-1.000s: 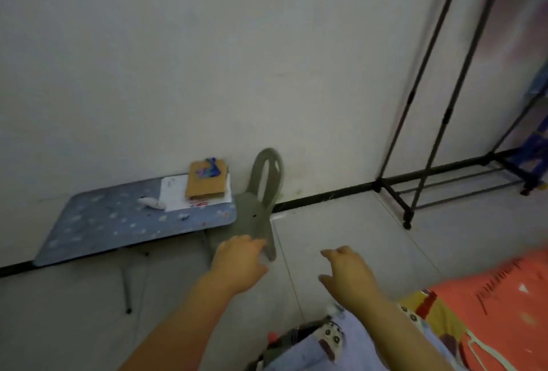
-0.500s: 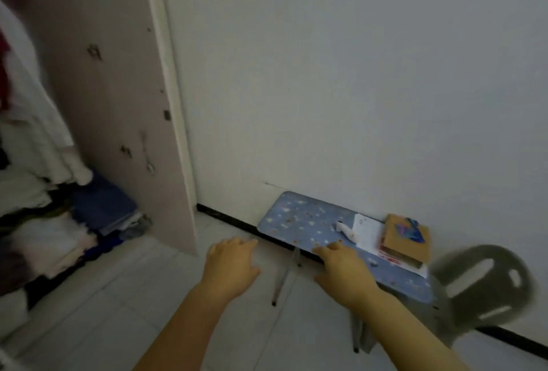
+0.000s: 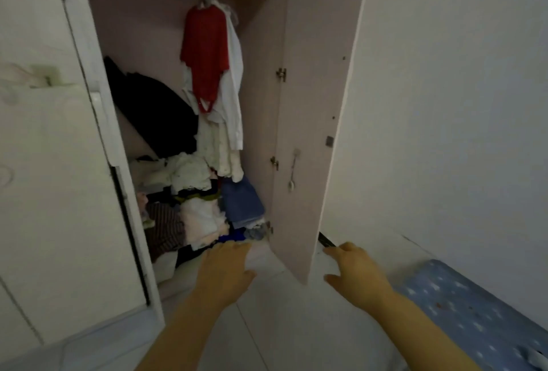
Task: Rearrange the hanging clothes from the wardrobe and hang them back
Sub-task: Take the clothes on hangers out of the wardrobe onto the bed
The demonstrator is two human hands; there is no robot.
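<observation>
I hold my left hand (image 3: 225,273) and right hand (image 3: 357,274) out, spread and empty, ready to reach. The red shirt (image 3: 205,53) and white shirt (image 3: 232,80) hang inside the open wardrobe (image 3: 308,133), above piled clothes (image 3: 195,207).

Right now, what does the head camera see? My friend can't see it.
The left hand and right hand, both empty, reach toward an open wardrobe. Inside, a red shirt and white shirt hang above a messy clothes pile.
</observation>
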